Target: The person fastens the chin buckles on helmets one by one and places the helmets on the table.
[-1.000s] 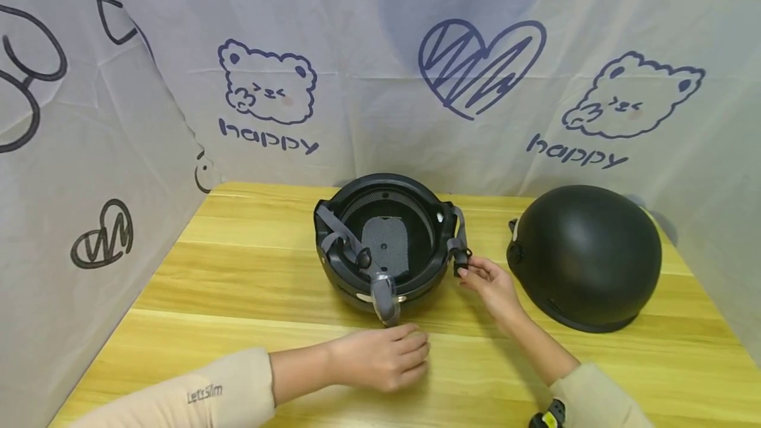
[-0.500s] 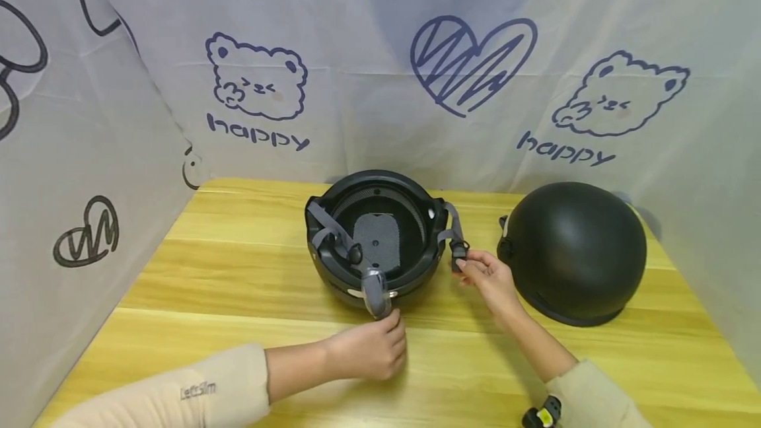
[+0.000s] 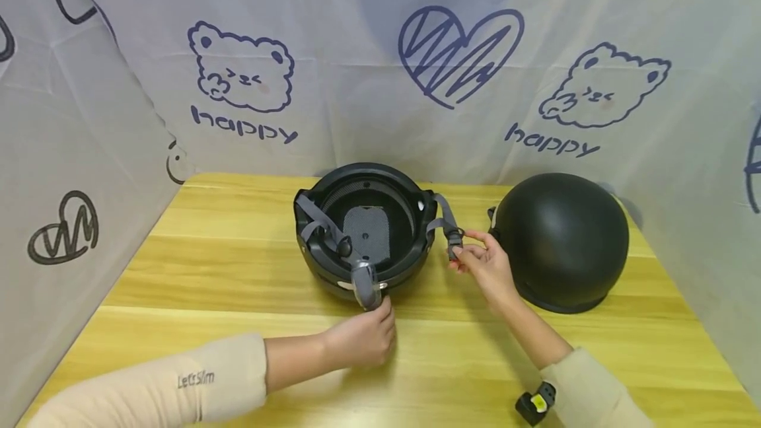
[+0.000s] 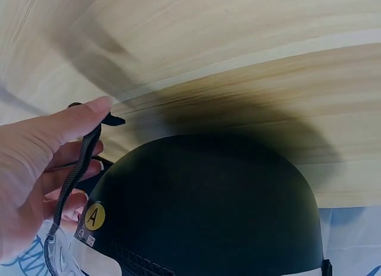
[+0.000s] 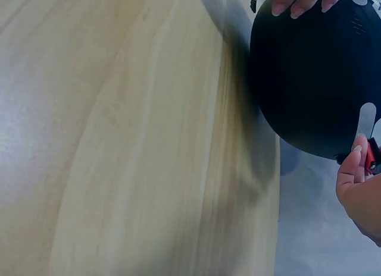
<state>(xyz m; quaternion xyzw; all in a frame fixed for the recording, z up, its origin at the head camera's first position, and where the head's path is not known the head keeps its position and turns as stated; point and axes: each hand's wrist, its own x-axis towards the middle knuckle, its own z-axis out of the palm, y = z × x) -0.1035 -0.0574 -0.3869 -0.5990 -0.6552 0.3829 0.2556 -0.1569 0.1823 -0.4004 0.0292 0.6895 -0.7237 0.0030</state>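
Observation:
A black helmet (image 3: 410,271) lies upside down on the wooden table, its grey-padded inside facing up. Over its near rim hangs a grey chin strap with a pad in a clear sleeve (image 3: 365,286). My left hand (image 3: 364,337) is just below that pad. In the left wrist view, its thumb and fingers pinch the loose end of the black strap (image 4: 74,175), close beside the helmet shell (image 4: 208,204). To the right of the helmet, my right hand (image 3: 484,269) pinches the buckle (image 3: 454,243) on the other strap. Red shows on this buckle in the right wrist view.
A second black helmet (image 3: 561,236) stands dome up at the right, close to my right hand. White cloth (image 3: 345,111) with bear and heart drawings hangs behind and beside the table (image 3: 226,283). A black device (image 3: 535,404) sits at the right cuff.
My left hand has moved forward and left to the strap at the near rim and grips its end. My right hand keeps hold of the buckle and has turned it slightly. The head view has shifted.

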